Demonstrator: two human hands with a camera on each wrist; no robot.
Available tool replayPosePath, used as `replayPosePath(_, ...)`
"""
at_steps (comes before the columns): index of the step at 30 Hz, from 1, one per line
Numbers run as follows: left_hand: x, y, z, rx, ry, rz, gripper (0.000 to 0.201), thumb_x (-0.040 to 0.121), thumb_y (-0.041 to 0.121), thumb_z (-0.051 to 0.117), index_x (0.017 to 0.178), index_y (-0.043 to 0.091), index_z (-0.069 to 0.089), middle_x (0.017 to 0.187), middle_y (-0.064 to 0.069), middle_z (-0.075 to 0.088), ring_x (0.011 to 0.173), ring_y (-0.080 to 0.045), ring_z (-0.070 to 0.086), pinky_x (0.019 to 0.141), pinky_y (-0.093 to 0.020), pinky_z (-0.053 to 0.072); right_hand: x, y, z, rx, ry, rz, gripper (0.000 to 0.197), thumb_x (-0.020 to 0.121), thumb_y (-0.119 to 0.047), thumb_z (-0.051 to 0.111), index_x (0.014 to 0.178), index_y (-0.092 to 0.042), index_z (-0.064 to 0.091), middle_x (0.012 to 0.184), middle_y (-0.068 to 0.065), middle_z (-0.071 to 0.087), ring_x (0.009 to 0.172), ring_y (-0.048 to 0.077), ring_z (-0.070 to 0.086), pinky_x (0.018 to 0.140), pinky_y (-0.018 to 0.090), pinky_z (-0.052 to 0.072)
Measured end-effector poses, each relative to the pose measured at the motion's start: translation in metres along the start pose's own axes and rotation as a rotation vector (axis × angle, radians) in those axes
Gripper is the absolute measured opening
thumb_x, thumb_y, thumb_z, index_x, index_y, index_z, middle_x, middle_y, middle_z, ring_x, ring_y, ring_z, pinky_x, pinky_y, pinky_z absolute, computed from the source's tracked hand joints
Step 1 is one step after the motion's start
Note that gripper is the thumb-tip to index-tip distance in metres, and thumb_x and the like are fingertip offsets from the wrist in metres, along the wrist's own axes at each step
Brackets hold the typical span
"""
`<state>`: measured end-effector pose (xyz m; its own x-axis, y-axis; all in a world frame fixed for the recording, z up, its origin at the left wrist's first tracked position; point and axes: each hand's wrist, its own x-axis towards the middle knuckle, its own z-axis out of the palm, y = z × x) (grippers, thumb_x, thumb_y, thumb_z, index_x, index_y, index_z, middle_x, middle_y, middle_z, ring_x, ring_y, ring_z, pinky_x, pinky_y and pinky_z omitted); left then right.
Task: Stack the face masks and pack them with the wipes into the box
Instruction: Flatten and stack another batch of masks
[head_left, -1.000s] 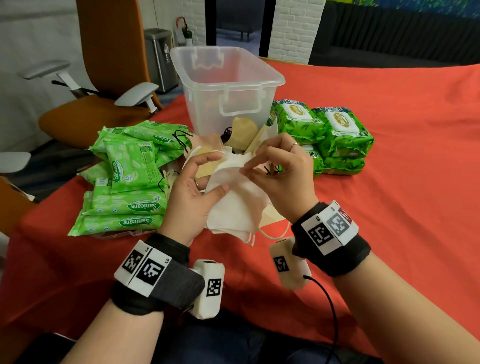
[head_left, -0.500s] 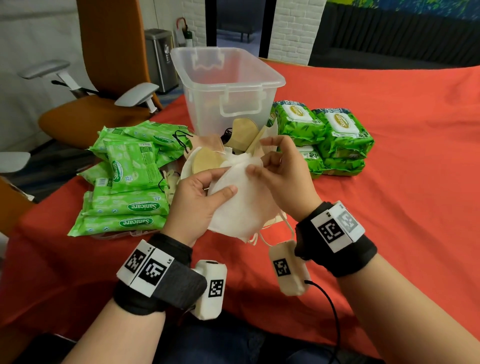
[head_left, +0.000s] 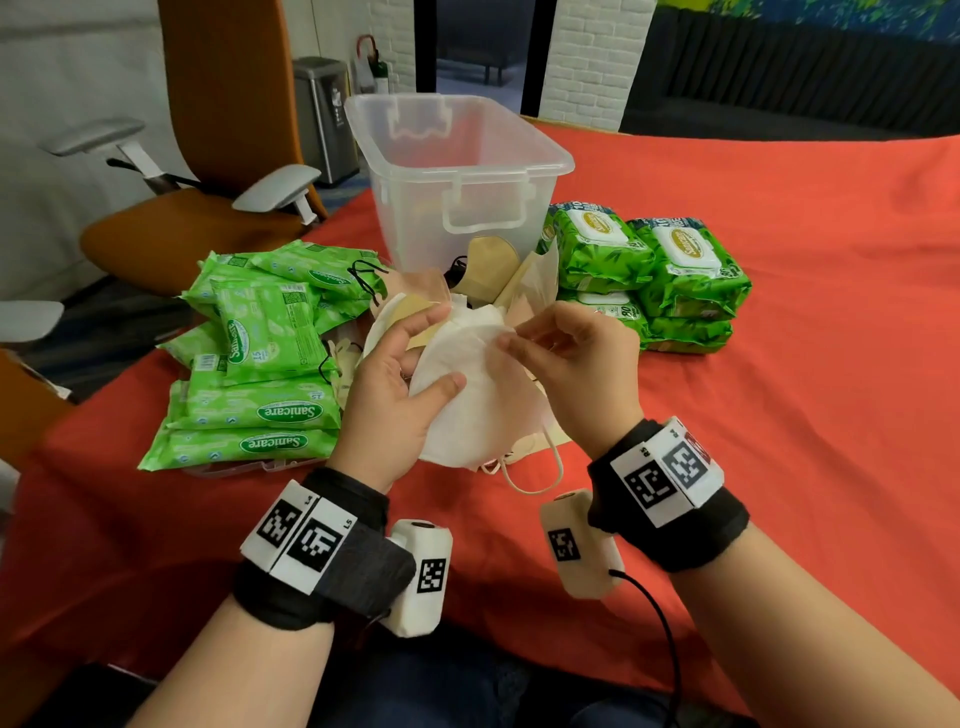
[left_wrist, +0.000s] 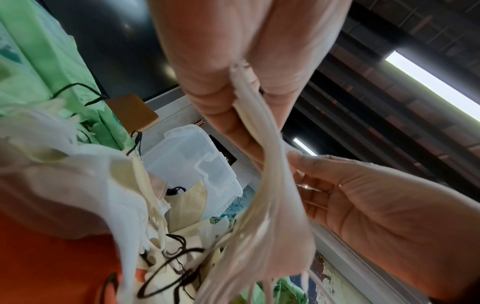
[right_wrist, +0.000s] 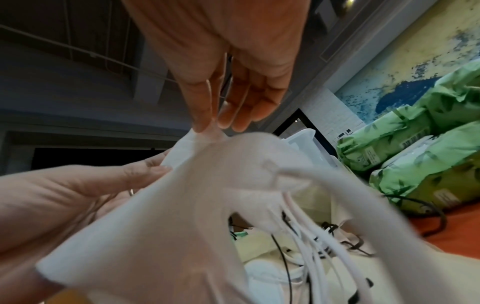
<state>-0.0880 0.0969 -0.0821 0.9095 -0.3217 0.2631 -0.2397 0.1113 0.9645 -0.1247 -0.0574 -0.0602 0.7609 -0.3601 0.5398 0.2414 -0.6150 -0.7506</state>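
Observation:
A stack of white face masks (head_left: 470, 400) is held upright above the red table. My left hand (head_left: 405, 374) grips it, thumb on the front and fingers behind (left_wrist: 241, 98). At the stack's top edge (right_wrist: 205, 133) my right hand (head_left: 550, 343) pinches the cloth with thumb and fingertips. Ear loops (head_left: 540, 467) dangle below. Loose beige and white masks (head_left: 488, 275) lie behind the hands, in front of the clear plastic box (head_left: 457, 171). Flat green wipe packs (head_left: 260, 374) lie left; thick green wipe packs (head_left: 649, 270) are stacked right.
An orange office chair (head_left: 208, 156) stands beyond the table's left edge, with a metal bin (head_left: 324, 119) behind it. The red tablecloth (head_left: 805, 415) stretches bare to the right of the wipe packs.
The right hand slid from the stack's upper right to pinch its top edge. The left hand keeps holding the stack, now turned more upright and squared.

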Motion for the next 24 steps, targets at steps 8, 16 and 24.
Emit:
replayPosePath(8, -0.004, 0.004, 0.006, 0.025, -0.129, -0.019, 0.047, 0.080, 0.008, 0.053, 0.117, 0.037, 0.050, 0.126, 0.007, 0.058, 0.122, -0.012, 0.052, 0.110, -0.045, 0.035, 0.009, -0.004, 0.008, 0.006, -0.252, -0.047, 0.007, 0.091, -0.017, 0.055, 0.089, -0.012, 0.050, 0.081, -0.010, 0.052, 0.079, 0.008, 0.055, 0.064, 0.013, 0.036)
replayPosePath(16, -0.002, -0.002, -0.004, 0.032, -0.026, 0.002, 0.049, 0.081, -0.003, 0.051, 0.102, 0.040, 0.060, 0.116, 0.006, 0.064, 0.108, -0.009, 0.058, 0.096, -0.035, 0.045, 0.005, 0.014, 0.007, 0.259, -0.578, 0.289, 0.066, 0.070, -0.009, 0.078, 0.123, -0.018, 0.040, 0.092, 0.010, 0.061, 0.074, 0.017, 0.063, 0.062, 0.030, 0.053)
replayPosePath(24, 0.007, -0.005, -0.018, 0.031, 0.153, -0.102, 0.033, 0.086, -0.003, 0.056, 0.085, 0.028, 0.067, 0.101, 0.005, 0.066, 0.101, -0.014, 0.061, 0.097, -0.040, 0.047, 0.011, 0.029, -0.016, 0.304, -0.535, 0.376, 0.014, 0.075, 0.010, 0.067, 0.074, -0.004, 0.063, 0.056, 0.001, 0.062, 0.046, 0.008, 0.053, 0.048, 0.016, 0.044)
